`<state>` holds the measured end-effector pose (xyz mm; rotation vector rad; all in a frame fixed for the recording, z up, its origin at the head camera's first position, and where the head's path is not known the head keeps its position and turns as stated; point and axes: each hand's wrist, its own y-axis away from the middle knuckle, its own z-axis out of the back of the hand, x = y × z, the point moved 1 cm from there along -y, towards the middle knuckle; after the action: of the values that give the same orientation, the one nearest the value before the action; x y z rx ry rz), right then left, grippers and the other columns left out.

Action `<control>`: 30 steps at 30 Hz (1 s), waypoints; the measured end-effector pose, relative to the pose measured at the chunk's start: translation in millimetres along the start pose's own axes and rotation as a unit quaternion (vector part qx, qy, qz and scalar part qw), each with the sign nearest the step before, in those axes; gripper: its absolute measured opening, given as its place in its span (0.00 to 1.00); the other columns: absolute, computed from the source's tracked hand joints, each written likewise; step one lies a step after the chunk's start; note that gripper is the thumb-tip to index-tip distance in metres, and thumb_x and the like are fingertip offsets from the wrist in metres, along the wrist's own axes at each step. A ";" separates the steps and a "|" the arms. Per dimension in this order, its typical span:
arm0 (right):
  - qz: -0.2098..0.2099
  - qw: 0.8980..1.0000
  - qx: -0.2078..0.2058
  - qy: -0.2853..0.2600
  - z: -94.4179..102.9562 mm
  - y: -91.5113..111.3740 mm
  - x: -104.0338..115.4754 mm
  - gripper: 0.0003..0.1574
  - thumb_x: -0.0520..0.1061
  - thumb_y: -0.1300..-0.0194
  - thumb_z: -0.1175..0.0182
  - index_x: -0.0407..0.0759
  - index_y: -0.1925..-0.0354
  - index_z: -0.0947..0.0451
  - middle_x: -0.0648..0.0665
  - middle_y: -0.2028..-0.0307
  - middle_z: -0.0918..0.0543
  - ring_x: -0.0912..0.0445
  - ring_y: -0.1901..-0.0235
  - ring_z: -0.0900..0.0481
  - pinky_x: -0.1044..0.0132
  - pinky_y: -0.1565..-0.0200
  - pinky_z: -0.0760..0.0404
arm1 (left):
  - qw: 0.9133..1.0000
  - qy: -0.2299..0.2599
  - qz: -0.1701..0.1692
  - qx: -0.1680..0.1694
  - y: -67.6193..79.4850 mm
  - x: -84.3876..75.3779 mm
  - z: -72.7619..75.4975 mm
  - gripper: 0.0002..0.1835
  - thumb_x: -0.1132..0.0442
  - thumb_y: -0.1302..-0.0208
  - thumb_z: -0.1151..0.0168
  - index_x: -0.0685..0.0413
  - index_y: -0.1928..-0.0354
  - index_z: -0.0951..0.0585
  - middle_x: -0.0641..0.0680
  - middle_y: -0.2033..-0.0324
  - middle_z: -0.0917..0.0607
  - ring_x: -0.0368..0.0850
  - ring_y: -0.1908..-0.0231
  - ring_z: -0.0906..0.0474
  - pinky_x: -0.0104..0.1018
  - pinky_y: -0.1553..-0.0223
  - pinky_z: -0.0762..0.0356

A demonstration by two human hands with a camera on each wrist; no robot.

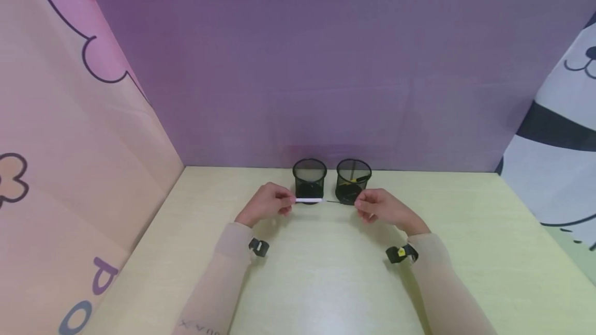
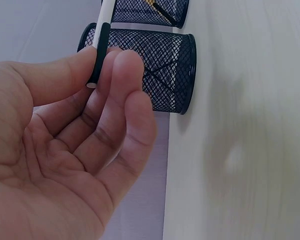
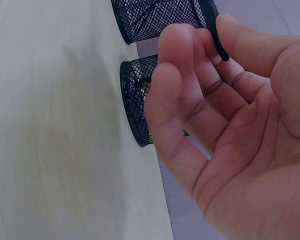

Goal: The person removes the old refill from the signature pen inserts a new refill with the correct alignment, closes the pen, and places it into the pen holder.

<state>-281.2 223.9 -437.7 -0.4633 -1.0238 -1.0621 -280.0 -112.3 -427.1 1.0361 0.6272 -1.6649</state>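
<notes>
My left hand pinches a white pen between thumb and fingers. It lies level, pointing right in the head view. In the left wrist view the pen's dark end sits at the fingertips. Opposite, my right hand pinches a slim black pen-like piece with a tapered end; its exact kind is unclear. In the head view its thin tip points at the white pen, with a small gap between them. Both are in front of two black mesh pen cups, the left cup and the right cup.
Yellow and black items stand inside the right cup. The cups are near the back edge of the pale wooden table, before a purple cloth backdrop. Printed cloths hang at both sides. Each wrist wears a small black strap device.
</notes>
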 end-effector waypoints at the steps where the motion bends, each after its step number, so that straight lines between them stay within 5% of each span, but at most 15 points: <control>1: -0.001 1.000 -0.001 0.000 0.0 0.2 0.0 0.19 0.47 0.22 0.44 0.28 0.52 0.24 0.34 0.64 0.17 0.51 0.65 0.17 0.56 0.59 0.13 | 1.000 0.000 0.001 -0.001 0.2 -0.2 0.3 0.10 0.64 0.28 0.36 0.65 0.55 0.13 0.53 0.72 0.13 0.42 0.71 0.17 0.41 0.60 0.14; 30: -0.008 1.000 -0.010 -0.005 2.6 3.6 1.6 0.19 0.47 0.22 0.44 0.29 0.52 0.25 0.37 0.65 0.17 0.51 0.65 0.18 0.55 0.58 0.13 | 1.000 0.010 0.011 -0.014 2.1 0.6 6.1 0.10 0.65 0.29 0.36 0.65 0.53 0.13 0.56 0.70 0.13 0.43 0.71 0.17 0.47 0.57 0.13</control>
<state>-279.1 226.7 -434.6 -0.4781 -1.0275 -1.0860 -280.2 -118.2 -424.4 1.0368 0.6492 -1.6243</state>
